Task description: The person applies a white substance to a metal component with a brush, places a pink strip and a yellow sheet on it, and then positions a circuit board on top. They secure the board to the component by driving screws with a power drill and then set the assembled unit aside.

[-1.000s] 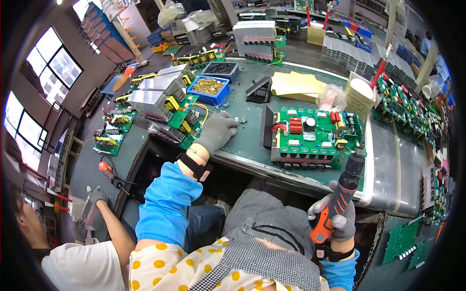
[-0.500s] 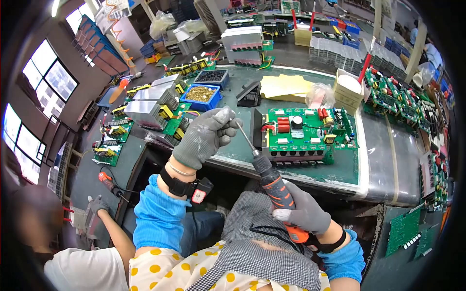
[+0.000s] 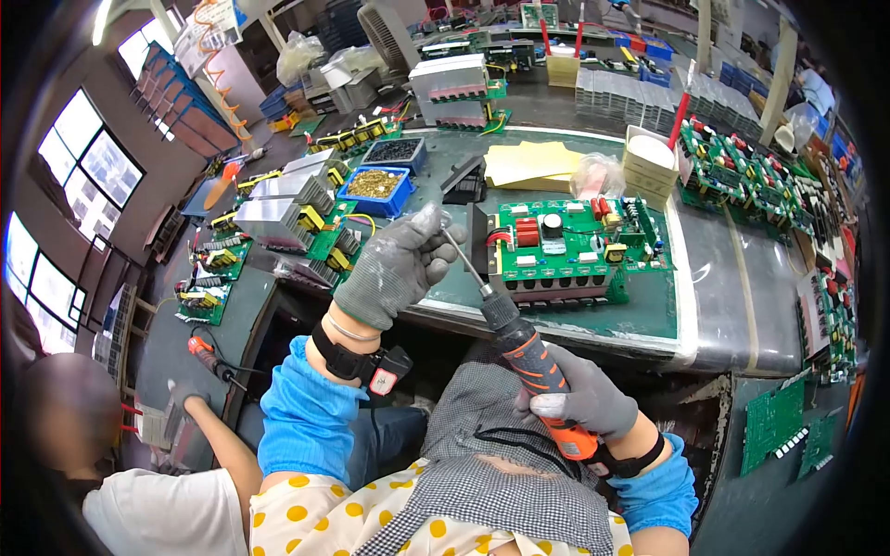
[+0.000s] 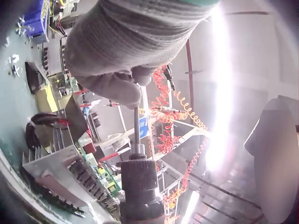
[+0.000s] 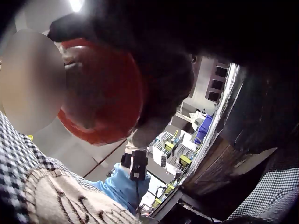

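Observation:
My right hand [image 3: 579,400] grips an orange and black electric screwdriver [image 3: 530,360] in front of the table edge, its bit [image 3: 462,259] slanting up and to the left. My gloved left hand [image 3: 399,261] is raised over the green mat and pinches the tip of the bit between its fingertips [image 3: 432,225]. In the left wrist view the gloved fingers [image 4: 122,88] close on the bit [image 4: 136,128] above the knurled chuck [image 4: 140,179]. The right wrist view shows only the orange body [image 5: 110,93] under a dark glove. A green circuit board [image 3: 565,243] with a black heatsink lies on the mat just right of the bit.
A blue bin of brass screws [image 3: 375,183] and a dark parts bin [image 3: 394,148] stand behind my left hand. Heatsink assemblies [image 3: 278,199] crowd the left, yellow sheets [image 3: 533,162] the back, more boards [image 3: 742,176] the right. Another person's hand [image 3: 185,398] is at the lower left.
My left hand rose off the mat and took the bit tip. My right hand swung the upright screwdriver from the right so that it leans left toward my left hand.

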### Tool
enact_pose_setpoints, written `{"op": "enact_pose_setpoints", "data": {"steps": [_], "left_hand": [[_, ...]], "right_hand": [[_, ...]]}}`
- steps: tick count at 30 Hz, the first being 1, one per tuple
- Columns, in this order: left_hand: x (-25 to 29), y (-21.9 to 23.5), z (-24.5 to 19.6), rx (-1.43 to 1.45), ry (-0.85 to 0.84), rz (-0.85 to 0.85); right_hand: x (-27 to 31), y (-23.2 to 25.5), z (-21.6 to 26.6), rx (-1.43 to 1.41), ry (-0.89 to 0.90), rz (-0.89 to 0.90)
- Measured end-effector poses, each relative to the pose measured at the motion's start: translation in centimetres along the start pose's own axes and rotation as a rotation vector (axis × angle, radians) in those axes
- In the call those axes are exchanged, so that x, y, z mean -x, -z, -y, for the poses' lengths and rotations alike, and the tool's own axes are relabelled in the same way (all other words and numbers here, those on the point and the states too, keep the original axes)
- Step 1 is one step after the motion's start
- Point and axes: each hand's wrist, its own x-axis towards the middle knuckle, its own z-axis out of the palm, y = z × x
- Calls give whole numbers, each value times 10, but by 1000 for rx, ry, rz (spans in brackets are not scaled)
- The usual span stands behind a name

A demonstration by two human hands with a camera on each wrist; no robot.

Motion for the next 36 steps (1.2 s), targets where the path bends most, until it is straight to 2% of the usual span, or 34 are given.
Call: {"op": "enact_pose_setpoints", "data": {"steps": [2,5,8,11,14,15,16,18,19,22,23,26,27,30,31,34,35,36], "left_hand": [[-1,-4,0,26,21,5],[0,-7,-1,-58,-22,23],[0,-13,-5,-246,-56,69],[2,-31,-3,-377,-129,18],[-8,-35,3,-315,-148,95],[-9,-40,-1,-396,-110,95],[-16,-38,-4,-454,-66,160],[-32,-33,-6,-566,23,295],[-34,-38,-1,-568,-6,311],[-32,-64,4,-550,40,250],[-34,-64,8,-555,30,295],[-37,-78,19,-439,-15,389],[-34,-80,16,-502,5,397],[-30,-94,11,-664,-207,331],[-28,-102,5,-870,-391,333],[-33,-93,7,-1511,-637,275],[-33,-88,16,-1900,-999,475],[-29,-88,25,-1945,-959,508]], "right_hand": [[3,3,2,-6,-19,1],[5,6,-4,139,59,-25],[13,-4,9,337,71,-168],[17,-6,7,307,107,-205],[27,2,2,-462,-26,35],[29,7,-1,-547,-33,61],[36,8,5,-518,-91,27],[40,3,11,-114,-43,-121],[39,0,-2,177,117,-258],[51,-2,-7,244,119,-355],[54,3,-15,-4,65,-260],[71,4,-18,-642,71,-76],[72,3,-20,-621,99,-113],[82,3,-20,-569,130,-171],[85,4,-23,-551,158,-207],[97,5,-32,-529,218,-305],[102,4,-34,-545,223,-333],[106,4,-35,-558,229,-358]]}}
